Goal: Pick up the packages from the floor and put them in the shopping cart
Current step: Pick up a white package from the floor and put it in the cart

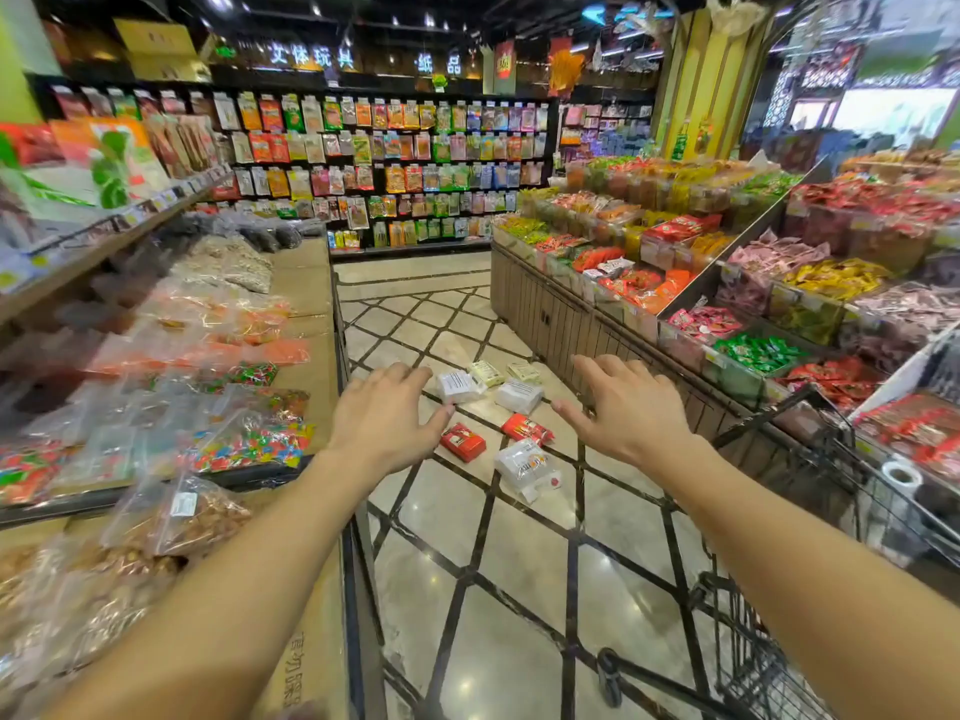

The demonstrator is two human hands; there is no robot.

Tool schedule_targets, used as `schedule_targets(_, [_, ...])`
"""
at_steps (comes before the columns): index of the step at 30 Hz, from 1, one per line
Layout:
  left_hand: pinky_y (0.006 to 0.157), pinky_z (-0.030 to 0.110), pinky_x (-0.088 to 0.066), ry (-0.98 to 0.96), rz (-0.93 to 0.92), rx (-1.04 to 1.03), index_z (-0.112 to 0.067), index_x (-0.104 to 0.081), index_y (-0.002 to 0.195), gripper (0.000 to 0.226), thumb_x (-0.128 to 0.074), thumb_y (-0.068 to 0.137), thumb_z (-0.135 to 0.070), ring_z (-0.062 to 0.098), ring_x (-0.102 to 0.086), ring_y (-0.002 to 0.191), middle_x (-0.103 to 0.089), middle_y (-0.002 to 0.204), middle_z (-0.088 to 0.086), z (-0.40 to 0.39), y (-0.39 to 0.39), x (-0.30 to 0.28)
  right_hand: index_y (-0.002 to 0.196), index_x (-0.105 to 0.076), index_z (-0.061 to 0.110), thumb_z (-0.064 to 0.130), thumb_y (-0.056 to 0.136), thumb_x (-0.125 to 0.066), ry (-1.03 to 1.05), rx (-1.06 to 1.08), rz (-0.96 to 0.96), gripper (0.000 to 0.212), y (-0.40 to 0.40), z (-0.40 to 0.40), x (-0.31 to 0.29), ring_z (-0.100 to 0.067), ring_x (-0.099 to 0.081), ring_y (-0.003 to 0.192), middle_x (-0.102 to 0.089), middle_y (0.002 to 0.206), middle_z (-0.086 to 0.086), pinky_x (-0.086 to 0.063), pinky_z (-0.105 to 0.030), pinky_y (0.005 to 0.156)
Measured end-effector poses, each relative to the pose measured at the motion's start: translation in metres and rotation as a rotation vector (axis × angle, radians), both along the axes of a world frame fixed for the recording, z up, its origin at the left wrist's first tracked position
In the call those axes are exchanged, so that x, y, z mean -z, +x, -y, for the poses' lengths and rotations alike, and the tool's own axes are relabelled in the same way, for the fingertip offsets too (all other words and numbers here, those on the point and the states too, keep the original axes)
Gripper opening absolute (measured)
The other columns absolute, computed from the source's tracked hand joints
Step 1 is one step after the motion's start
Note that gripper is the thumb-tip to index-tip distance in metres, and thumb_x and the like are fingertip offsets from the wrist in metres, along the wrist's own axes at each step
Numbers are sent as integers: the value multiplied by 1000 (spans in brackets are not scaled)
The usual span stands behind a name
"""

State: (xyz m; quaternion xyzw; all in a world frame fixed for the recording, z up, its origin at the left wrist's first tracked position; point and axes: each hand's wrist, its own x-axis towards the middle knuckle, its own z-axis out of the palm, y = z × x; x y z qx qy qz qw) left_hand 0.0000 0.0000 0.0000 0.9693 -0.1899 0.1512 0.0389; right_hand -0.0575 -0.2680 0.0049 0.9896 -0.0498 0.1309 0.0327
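Note:
Several small packages lie scattered on the tiled floor ahead of me: a white pack (pixel 458 387), another white pack (pixel 519 395), two pale green packs (pixel 487 373) (pixel 523 372), a red pack (pixel 463 442), a second red pack (pixel 527 429) and a clear bag (pixel 524 466). My left hand (pixel 387 418) is stretched out above them, fingers apart, holding nothing. My right hand (pixel 626 410) reaches forward the same way, empty. The black wire shopping cart (pixel 810 491) stands at the right, beside my right arm.
A low display of bagged nuts and sweets (pixel 208 387) lines the left of the aisle. Tiered bins of wrapped snacks (pixel 727 283) line the right, behind the cart. A wall of hanging packets (pixel 389 168) closes the far end. A roll of bags (pixel 902 475) sits near the cart.

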Motion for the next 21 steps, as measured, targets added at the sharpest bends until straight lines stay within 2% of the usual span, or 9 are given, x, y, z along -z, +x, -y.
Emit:
schedule_targets(5, [101, 45, -44, 36, -54, 14, -21, -52, 147, 63, -44, 98, -60, 29, -55, 129, -60, 141, 5, 29, 53, 29, 157, -38, 29, 67, 103, -38, 53, 6, -48, 66, 50, 21, 34, -31, -52, 135, -54, 151, -3, -45, -45, 103])
schedule_targets(10, [105, 44, -41, 56, -111, 27, -20, -46, 152, 64, -44, 100, -57, 28, -51, 135, -56, 148, 6, 78, 124, 50, 162, -33, 28, 69, 103, -34, 56, 17, -93, 71, 126, 64, 58, -31, -50, 140, -50, 156, -6, -45, -47, 107])
schedule_targets(15, [109, 44, -40, -21, -182, -23, -21, -44, 155, 66, -45, 100, -57, 27, -50, 137, -54, 151, 5, 129, 191, 77, 162, -36, 27, 73, 100, -26, 121, 47, -142, 78, 198, 111, 80, -32, -48, 143, -48, 159, -7, -44, -52, 112])
schedule_targets(18, [110, 42, -39, -34, -246, -41, -18, -46, 153, 65, -43, 101, -57, 28, -50, 136, -55, 150, 6, 158, 230, 89, 162, -34, 28, 69, 103, -35, 106, 59, -192, 71, 234, 140, 93, -31, -44, 147, -45, 162, -6, -43, -52, 114])
schedule_targets(21, [105, 44, -42, -43, -254, -29, -13, -53, 148, 70, -38, 95, -57, 31, -55, 129, -60, 142, 11, 181, 271, 104, 162, -33, 29, 68, 104, -36, 101, 66, -224, 70, 271, 167, 109, -30, -42, 149, -43, 164, -5, -44, -50, 113])
